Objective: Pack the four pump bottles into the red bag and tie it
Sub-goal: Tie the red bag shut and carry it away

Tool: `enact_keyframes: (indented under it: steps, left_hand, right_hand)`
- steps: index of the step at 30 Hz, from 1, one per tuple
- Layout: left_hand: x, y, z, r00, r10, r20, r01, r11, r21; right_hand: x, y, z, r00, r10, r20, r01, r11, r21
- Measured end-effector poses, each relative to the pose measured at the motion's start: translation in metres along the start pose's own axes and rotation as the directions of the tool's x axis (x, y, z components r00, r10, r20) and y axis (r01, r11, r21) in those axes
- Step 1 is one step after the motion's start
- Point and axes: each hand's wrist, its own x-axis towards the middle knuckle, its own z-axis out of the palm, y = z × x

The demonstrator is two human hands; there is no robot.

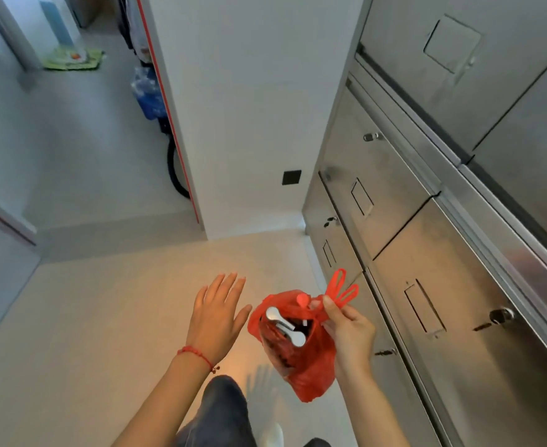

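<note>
- While the red bag [301,356] hangs in the air at about 5 o'clock in the view, it's just one bag, held up off the pale floor [104,317] next to the steel lockers [427,253].
- Right hand [346,330] pinches the bag's handles [343,290] at its top right edge; two red loops stick up past the fingers toward 1 o'clock.
- Left hand [215,312] is at 9 o'clock of the bag, fingers straight and spread, holding nothing, thumb tip just beside the bag but I can't tell if it touches. One red string bracelet [198,354] on that wrist.
- Bag mouth gapes open, not tied. Inside I can count two white pump heads [285,325] lying crossed near each other. More bottles could be down there, too dark and crumpled to tell.
- Lockers run along the right from 12 to 5 o'clock, a few with keys in the locks.
- Dark trouser leg [223,411] at 6 o'clock.
</note>
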Motion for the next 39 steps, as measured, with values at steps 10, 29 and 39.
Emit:
enact_keyframes:
  steps: [10,29,39]
  left_hand:
    - [0.172,-0.048,0.010,0.993,-0.019,0.119,0.013,0.998,0.054]
    - [0.400,-0.133,0.013,0.990,-0.108,0.091,0.108,0.994,0.008]
    - [0.477,-0.153,0.069,0.973,-0.121,0.196,0.120,0.993,0.017]
  right_hand:
    - [0.130,-0.023,0.090,0.997,0.025,-0.077,-0.024,1.000,0.006]
    - [0.351,-0.032,0.246,0.996,0.084,-0.042,-0.090,0.981,-0.170]
    - [0.458,0.020,0.279,0.984,0.175,-0.039,-0.179,0.952,-0.248]
